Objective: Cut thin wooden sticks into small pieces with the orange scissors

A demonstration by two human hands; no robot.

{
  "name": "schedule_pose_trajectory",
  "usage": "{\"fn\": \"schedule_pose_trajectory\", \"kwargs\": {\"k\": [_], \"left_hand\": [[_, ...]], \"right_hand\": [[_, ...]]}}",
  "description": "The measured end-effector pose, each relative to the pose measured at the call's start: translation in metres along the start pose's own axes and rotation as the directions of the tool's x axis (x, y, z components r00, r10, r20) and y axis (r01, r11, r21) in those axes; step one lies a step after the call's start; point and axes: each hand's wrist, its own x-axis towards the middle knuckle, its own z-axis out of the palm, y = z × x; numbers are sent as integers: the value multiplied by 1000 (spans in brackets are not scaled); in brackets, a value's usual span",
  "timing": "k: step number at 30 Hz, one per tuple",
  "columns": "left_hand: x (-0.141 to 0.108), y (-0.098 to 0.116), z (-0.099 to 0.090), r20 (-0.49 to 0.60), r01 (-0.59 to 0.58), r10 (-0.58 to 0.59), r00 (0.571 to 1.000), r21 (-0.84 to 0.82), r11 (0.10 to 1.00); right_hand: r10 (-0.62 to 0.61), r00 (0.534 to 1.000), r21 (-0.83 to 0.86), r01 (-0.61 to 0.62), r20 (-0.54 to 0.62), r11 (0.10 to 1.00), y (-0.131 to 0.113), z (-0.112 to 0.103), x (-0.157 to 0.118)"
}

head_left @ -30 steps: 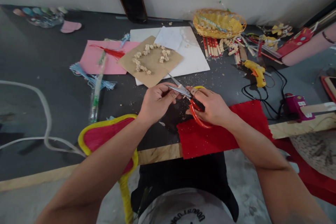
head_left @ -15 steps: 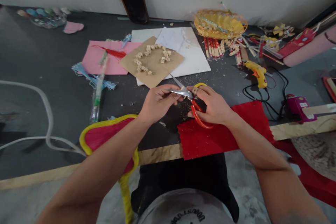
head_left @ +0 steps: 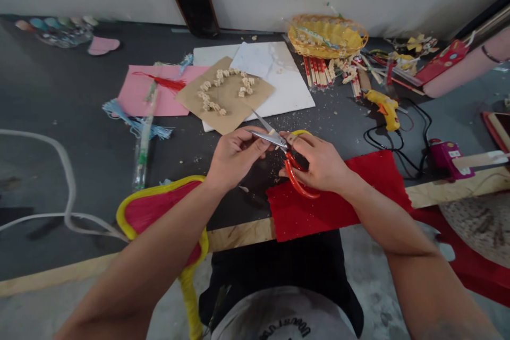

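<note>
Red-handled scissors (head_left: 298, 176) are in my right hand (head_left: 321, 162), their blades parted and pointing up and left. My left hand (head_left: 238, 156) is closed beside the blades, its fingers pinched on something too small to make out. A small pale piece shows between the blades. Just beyond my hands, small beige pieces (head_left: 214, 104) form a curved row on a square of brown card (head_left: 227, 119). Under the right wrist lies a red cloth (head_left: 338, 207), dotted with crumbs.
A white board (head_left: 297, 90) and pink sheet (head_left: 129, 87) lie beneath the card. Behind is a yellow basket (head_left: 326, 50); to the right, a yellow glue gun (head_left: 384, 109) and a purple box (head_left: 450, 156). A yellow-edged pink object (head_left: 157, 204) sits at the front left.
The whole view has shifted slightly, so table items appear a little further left. Both hands keep nearly the same pose, and the scissors remain parted.
</note>
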Motion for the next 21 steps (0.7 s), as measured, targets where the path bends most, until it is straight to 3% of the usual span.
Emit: {"fn": "schedule_pose_trajectory", "kwargs": {"k": [6,15,21], "left_hand": [[1,-2,-1,-39,-32,32,999,1,999],[0,-2,-4,65,26,-23,998,-43,999],[0,3,-3,72,33,-33,997,-1,999]], "right_hand": [[25,1000,18,-25,14,1000,1,0,1],[48,996,-43,-45,72,998,4,-3,2],[37,996,-15,-36,79,999,5,-3,2]]}}
